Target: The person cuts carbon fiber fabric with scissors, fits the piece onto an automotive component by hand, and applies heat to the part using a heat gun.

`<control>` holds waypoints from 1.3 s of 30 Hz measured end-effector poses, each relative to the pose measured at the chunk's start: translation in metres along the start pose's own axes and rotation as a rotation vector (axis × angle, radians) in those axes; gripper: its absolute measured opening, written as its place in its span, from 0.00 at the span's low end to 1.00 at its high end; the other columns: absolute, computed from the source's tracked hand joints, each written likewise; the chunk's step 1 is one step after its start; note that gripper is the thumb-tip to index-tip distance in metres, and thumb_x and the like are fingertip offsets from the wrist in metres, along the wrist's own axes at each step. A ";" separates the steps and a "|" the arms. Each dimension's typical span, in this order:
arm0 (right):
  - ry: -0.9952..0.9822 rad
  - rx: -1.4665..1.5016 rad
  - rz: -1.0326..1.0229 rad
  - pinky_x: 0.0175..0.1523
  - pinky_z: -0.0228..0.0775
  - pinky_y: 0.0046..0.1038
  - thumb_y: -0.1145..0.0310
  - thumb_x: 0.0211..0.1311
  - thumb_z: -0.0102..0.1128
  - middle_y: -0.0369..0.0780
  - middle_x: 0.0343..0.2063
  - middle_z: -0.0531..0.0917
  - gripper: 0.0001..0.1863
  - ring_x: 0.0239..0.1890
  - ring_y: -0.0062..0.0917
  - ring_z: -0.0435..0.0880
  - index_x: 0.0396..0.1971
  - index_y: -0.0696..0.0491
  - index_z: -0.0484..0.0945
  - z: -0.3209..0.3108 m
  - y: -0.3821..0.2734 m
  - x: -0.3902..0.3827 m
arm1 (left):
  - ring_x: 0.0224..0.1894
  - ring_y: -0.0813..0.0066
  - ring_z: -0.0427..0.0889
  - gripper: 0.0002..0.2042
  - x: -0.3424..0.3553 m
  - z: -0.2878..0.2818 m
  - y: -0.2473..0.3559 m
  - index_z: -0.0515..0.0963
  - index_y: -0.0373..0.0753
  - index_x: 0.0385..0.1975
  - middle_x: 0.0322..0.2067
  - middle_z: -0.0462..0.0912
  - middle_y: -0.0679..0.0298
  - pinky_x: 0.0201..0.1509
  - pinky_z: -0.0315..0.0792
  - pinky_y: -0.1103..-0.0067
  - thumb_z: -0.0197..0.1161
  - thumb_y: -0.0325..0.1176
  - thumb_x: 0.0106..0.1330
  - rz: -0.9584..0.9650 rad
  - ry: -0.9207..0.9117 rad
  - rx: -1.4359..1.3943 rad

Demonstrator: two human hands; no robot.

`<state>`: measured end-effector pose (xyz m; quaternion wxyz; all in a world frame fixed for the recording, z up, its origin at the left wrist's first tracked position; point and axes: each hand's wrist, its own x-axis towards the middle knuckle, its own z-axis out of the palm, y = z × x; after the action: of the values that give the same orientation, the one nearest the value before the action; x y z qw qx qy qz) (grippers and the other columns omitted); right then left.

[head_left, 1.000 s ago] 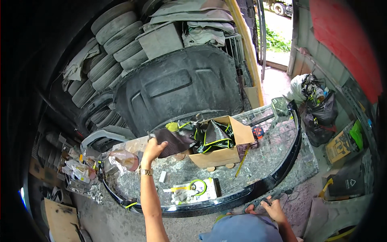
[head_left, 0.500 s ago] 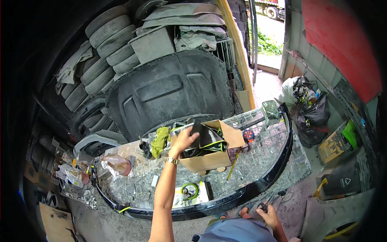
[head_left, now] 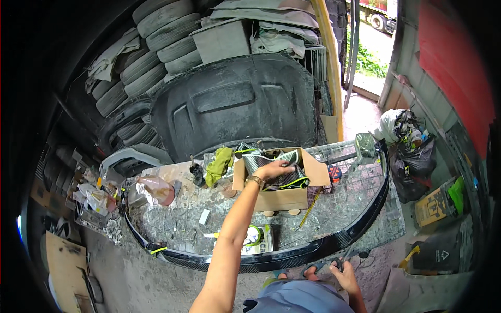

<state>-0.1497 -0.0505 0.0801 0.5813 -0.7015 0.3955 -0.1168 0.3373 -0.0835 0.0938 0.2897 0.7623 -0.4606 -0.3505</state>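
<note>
My left hand [head_left: 276,169] reaches into the cardboard box [head_left: 279,200] on the worktable, resting over glossy carbon-fibre pieces [head_left: 255,161] with bright yellow-green edging, its fingers apart. My right hand [head_left: 342,274] is low at the table's near side, closed on a small dark-handled tool, probably scissors. A long curved black carbon-fibre strip [head_left: 323,249] runs along the near edge. An olive cloth [head_left: 219,168] lies left of the box; a yellow tape [head_left: 309,211] lies to its right.
The worktable [head_left: 182,224] also holds a wrapped pink-brown container [head_left: 155,192] and a white block [head_left: 204,216]. Behind stand a large black hood panel [head_left: 229,115] and stacked tyres [head_left: 172,36]. Bin bags [head_left: 412,167] lie at right, near an open doorway.
My left hand has moved rightward and up into the box with the dark panel it carried, and its fingers are now apart over the pieces. The olive cloth has come into fuller view.
</note>
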 end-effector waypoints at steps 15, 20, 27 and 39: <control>-0.036 0.000 0.022 0.39 0.71 0.28 0.63 0.56 0.65 0.39 0.28 0.81 0.15 0.30 0.21 0.78 0.34 0.60 0.76 -0.008 0.016 -0.011 | 0.71 0.45 0.43 0.18 -0.062 -0.017 -0.110 0.82 0.46 0.41 0.69 0.51 0.52 0.70 0.44 0.51 0.65 0.42 0.50 0.028 0.361 0.845; -0.158 0.110 0.125 0.42 0.70 0.31 0.61 0.60 0.61 0.42 0.31 0.80 0.19 0.35 0.25 0.78 0.39 0.63 0.73 -0.019 -0.007 -0.004 | 0.71 0.47 0.44 0.12 -0.066 -0.013 -0.137 0.83 0.42 0.30 0.67 0.57 0.54 0.69 0.37 0.47 0.66 0.30 0.42 0.031 0.424 0.822; -0.041 0.076 0.100 0.44 0.68 0.32 0.56 0.60 0.60 0.44 0.31 0.79 0.19 0.37 0.29 0.78 0.36 0.59 0.72 -0.021 0.032 -0.015 | 0.68 0.52 0.53 0.09 -0.046 -0.007 -0.108 0.82 0.41 0.28 0.57 0.71 0.55 0.68 0.39 0.47 0.62 0.29 0.46 0.041 0.442 0.861; -0.117 -0.069 0.054 0.41 0.71 0.24 0.61 0.62 0.60 0.37 0.32 0.78 0.16 0.36 0.18 0.75 0.39 0.61 0.73 -0.029 0.022 -0.003 | 0.34 0.52 0.82 0.12 -0.059 -0.012 -0.065 0.80 0.37 0.32 0.30 0.83 0.53 0.39 0.74 0.64 0.61 0.41 0.60 -0.023 0.530 0.607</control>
<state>-0.1788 -0.0697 0.0694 0.5820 -0.7157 0.3832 -0.0462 0.3600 -0.0022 0.0670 0.1563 0.8822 -0.4441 0.0069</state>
